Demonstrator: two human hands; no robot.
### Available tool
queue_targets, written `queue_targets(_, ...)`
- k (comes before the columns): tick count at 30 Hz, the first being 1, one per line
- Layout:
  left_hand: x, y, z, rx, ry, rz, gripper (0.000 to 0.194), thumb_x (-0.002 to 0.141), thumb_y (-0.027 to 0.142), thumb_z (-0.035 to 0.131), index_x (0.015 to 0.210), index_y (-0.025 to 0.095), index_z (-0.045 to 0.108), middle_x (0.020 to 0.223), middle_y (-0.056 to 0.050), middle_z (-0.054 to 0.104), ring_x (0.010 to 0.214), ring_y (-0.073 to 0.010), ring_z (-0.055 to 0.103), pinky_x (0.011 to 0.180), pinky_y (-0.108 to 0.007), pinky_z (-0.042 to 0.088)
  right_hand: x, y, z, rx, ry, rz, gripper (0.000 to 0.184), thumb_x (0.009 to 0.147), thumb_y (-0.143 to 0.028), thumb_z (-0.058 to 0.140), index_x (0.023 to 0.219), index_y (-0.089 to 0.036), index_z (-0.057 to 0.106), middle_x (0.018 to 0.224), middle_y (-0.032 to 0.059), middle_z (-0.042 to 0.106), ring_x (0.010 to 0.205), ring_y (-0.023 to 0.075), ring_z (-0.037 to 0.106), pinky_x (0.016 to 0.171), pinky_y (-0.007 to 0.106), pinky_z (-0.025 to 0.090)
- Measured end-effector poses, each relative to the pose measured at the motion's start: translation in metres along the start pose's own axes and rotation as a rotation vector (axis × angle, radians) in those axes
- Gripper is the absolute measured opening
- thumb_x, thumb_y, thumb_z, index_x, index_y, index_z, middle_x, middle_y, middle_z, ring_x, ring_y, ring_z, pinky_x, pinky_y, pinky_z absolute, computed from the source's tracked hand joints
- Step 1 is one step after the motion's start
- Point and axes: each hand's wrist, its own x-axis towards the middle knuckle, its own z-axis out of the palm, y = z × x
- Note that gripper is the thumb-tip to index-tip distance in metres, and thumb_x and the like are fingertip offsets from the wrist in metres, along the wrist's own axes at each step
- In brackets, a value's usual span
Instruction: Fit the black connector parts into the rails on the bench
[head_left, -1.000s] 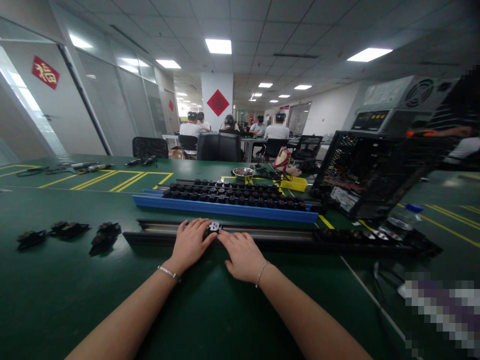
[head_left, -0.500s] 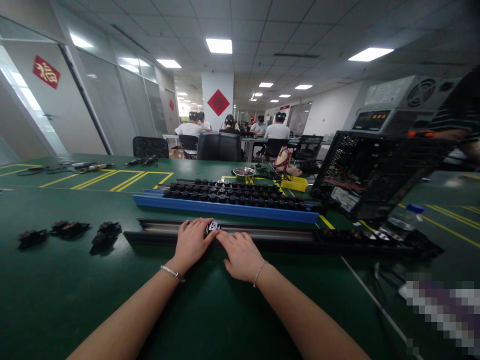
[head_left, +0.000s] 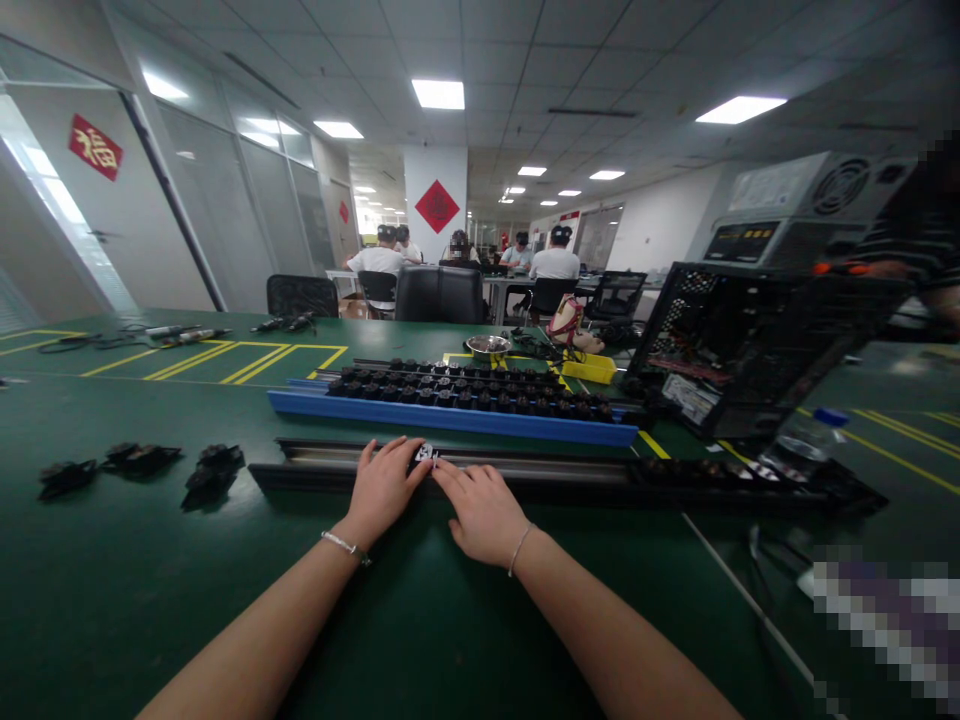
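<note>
Small part point(head_left: 426, 453), one: dark body with a bright, silvery-white patterned top; compact, fine detail too small to read. Located in the long rail, between the two hands.

Long rail point(head_left: 570, 465), one: black, straight, channel-shaped, with raised long edges and a smooth inner face of dull metallic sheen; lying flat on the table. A row of dark parts with some shiny tops occupies its right-hand stretch.

Left hand point(head_left: 384, 488), bare, metallic bracelet at wrist: palm down over the rail, fingers bent across it, thumb tip beside the small part. Whether thumb and fingers are clamped on it, I cannot tell.

Right hand point(head_left: 484, 510), bare, thin bracelet at wrist: index fingertip reaching the small part, other fingers over the near edge of the rail, thumb set apart below. Grip on the part: cannot tell.

Table point(head_left: 375, 640): smooth green surface, faint gloss, yellow tape lines.

Blue rail point(head_left: 450, 415), one: long, straight, smooth-faced; beyond the long rail, with rows of knobbly black parts point(head_left: 480, 398) just behind its front face.

Loose black pieces point(head_left: 213, 475), angular and irregular, in three clusters left of the long rail.

Bowl point(head_left: 487, 345): round, shiny metal.

Tray point(head_left: 590, 368): yellow, rectangular.
</note>
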Motion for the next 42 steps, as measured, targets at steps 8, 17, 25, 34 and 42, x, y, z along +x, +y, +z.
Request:
queue_targets(8,-0.001,-0.001,-0.001,-0.075,0.036,-0.015,0.038,0.085,0.042,0.044,0.12,0.026,0.051,0.113,-0.005,0.065,0.105,-0.0194,0.058,0.105,-0.047,0.021,0.0,0.0,-0.002,0.012,-0.016,0.0,0.068,0.074,-0.027,0.05,0.137,-0.02,0.027,0.145,0.0055,0.03,0.11,0.025,0.041,0.095,0.042,0.028)
queue_targets(17,0.0,-0.003,-0.001,-0.089,0.051,-0.039,0.04,0.083,0.041,0.046,0.12,0.025,0.049,0.109,-0.005,0.067,0.1,-0.0194,0.06,0.105,-0.045,0.023,-0.001,0.002,0.001,0.014,0.001,-0.006,0.068,0.074,-0.028,0.05,0.138,-0.019,0.028,0.145,0.0043,0.031,0.11,0.025,0.041,0.095,0.042,0.029)
queue_targets(25,-0.001,-0.011,-0.003,-0.071,0.065,-0.039,0.042,0.082,0.038,0.048,0.121,0.024,0.048,0.107,-0.004,0.067,0.101,-0.0194,0.06,0.104,-0.044,0.026,-0.001,0.001,-0.001,0.026,-0.004,-0.008,0.068,0.074,-0.027,0.051,0.137,-0.019,0.028,0.146,0.0038,0.029,0.11,0.0254,0.042,0.095,0.042,0.029)
queue_targets(34,-0.001,-0.012,-0.009,-0.017,0.065,-0.038,0.042,0.082,0.041,0.046,0.12,0.023,0.051,0.104,-0.004,0.068,0.093,-0.0202,0.062,0.088,-0.034,0.043,-0.002,0.002,-0.001,0.021,0.0,-0.008,0.068,0.075,-0.027,0.051,0.138,-0.02,0.027,0.145,0.0047,0.031,0.111,0.0246,0.042,0.095,0.042,0.03)
queue_targets(42,-0.001,-0.016,-0.013,0.018,0.099,-0.057,0.041,0.081,0.042,0.046,0.118,0.024,0.054,0.099,-0.003,0.069,0.09,-0.0195,0.062,0.089,-0.033,0.044,-0.003,0.004,0.001,0.03,0.012,-0.011,0.064,0.076,-0.025,0.049,0.137,-0.022,0.029,0.144,0.0047,0.033,0.116,0.0241,0.04,0.097,0.041,0.029)
